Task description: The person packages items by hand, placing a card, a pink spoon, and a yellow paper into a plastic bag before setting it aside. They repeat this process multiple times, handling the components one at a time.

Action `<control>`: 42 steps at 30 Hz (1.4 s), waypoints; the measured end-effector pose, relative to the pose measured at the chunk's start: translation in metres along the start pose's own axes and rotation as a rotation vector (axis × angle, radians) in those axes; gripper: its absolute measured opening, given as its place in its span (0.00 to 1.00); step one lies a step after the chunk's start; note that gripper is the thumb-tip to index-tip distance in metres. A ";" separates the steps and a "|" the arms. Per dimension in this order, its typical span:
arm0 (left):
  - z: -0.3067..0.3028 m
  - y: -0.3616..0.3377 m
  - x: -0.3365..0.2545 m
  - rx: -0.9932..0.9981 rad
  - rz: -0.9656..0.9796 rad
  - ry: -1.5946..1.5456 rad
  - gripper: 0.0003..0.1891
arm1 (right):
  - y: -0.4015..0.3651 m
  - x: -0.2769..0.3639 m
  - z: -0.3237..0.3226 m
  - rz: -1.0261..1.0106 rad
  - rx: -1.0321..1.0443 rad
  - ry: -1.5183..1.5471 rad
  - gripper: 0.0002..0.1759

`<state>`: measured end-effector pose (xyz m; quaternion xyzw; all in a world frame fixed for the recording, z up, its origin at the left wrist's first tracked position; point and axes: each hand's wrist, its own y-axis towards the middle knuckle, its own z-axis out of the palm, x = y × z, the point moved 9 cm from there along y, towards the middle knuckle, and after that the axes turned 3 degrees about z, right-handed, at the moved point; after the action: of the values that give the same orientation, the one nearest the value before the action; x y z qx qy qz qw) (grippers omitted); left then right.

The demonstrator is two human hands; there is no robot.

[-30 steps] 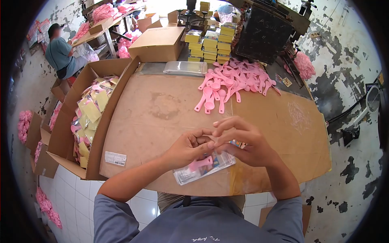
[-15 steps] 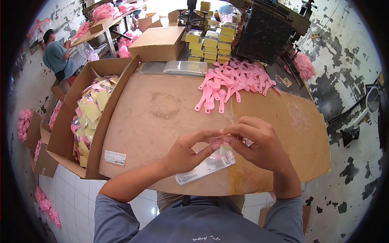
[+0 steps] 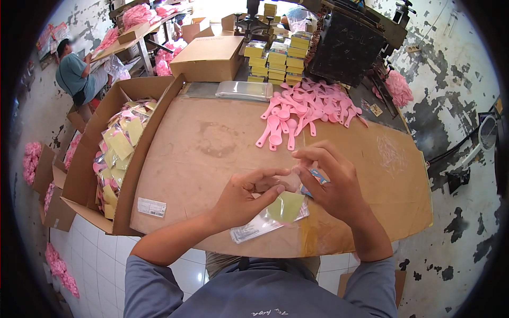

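My left hand (image 3: 246,196) pinches the edge of a clear plastic bag (image 3: 290,183) with a yellow-green card (image 3: 287,207) showing at its lower part. My right hand (image 3: 334,185) is at the bag's other side, thumb and forefinger close together at its upper edge. A blue printed card (image 3: 313,182) shows beside the right palm; its hold is partly hidden. Beneath the hands, a stack of clear plastic bags (image 3: 254,229) lies on the cardboard-covered table (image 3: 185,159). Pink plastic spoons (image 3: 310,108) are heaped beyond the hands.
An open carton (image 3: 79,180) at the left holds packed bags with yellow cards. At the back stand a closed box (image 3: 207,55), stacks of yellow-edged cards (image 3: 277,58) and a black machine (image 3: 347,45). Another person (image 3: 74,74) sits at the far left.
The yellow-green card has come into clear view below my hands. My right hand has tilted upward, and more of the blue card shows. The fingers have moved slightly apart.
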<state>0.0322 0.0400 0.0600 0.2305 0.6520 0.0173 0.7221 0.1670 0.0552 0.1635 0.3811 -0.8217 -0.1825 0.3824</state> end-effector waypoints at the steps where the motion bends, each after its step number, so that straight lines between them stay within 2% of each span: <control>1: -0.003 -0.001 0.002 -0.019 -0.016 0.016 0.16 | -0.001 0.005 0.000 -0.072 -0.011 -0.088 0.09; 3: -0.007 -0.002 0.003 -0.040 -0.022 0.052 0.18 | -0.004 0.016 0.001 -0.217 -0.034 -0.264 0.11; 9: -0.007 -0.005 -0.009 -0.075 0.126 0.319 0.20 | -0.010 0.026 0.022 -0.319 -0.022 -0.478 0.17; 14: -0.002 -0.007 -0.017 -0.087 0.290 0.582 0.20 | -0.008 0.027 0.033 -0.340 0.032 -0.581 0.11; 17: 0.007 -0.008 -0.018 0.033 0.260 0.810 0.22 | -0.002 0.014 0.038 -0.299 0.116 -0.585 0.09; 18: 0.007 -0.007 -0.016 0.037 0.247 0.775 0.22 | 0.001 0.008 0.038 -0.272 0.144 -0.573 0.08; 21: 0.002 -0.005 -0.015 0.028 0.196 0.633 0.21 | 0.007 -0.013 0.002 -0.183 -0.049 -0.462 0.06; 24: -0.006 -0.003 -0.012 -0.015 0.109 0.430 0.20 | 0.005 -0.040 -0.021 0.066 0.074 0.000 0.02; 28: -0.008 -0.001 -0.003 -0.008 0.026 0.282 0.21 | -0.033 -0.076 -0.043 0.414 0.371 0.844 0.04; 29: -0.008 -0.001 -0.002 -0.010 0.022 0.251 0.21 | -0.042 -0.096 -0.063 0.426 0.351 0.976 0.04; 31: -0.013 -0.001 0.005 -0.024 -0.033 0.196 0.21 | -0.060 -0.162 -0.117 0.469 0.171 1.120 0.06; 32: -0.013 -0.001 0.009 -0.028 -0.062 0.167 0.21 | -0.070 -0.205 -0.148 0.512 0.037 1.093 0.07; 34: -0.011 -0.001 0.008 -0.059 -0.046 0.091 0.21 | -0.098 -0.277 -0.196 0.656 -0.184 0.687 0.09; 37: -0.010 0.001 0.008 -0.046 -0.067 0.077 0.21 | -0.131 -0.289 -0.210 0.672 -0.257 -0.251 0.17; 40: -0.014 0.004 0.016 -0.065 -0.102 0.061 0.19 | -0.141 -0.263 -0.207 0.582 -0.281 -1.178 0.27; 41: -0.014 0.003 0.019 -0.075 -0.119 0.048 0.19 | -0.137 -0.254 -0.199 0.548 -0.280 -1.049 0.26; 42: -0.013 0.002 0.019 -0.084 -0.117 0.038 0.18 | -0.114 -0.218 -0.183 0.514 -0.284 -0.920 0.26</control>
<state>0.0232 0.0526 0.0423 0.1609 0.6765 0.0067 0.7186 0.4539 0.1470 0.1064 -0.0065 -0.9382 -0.3403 0.0633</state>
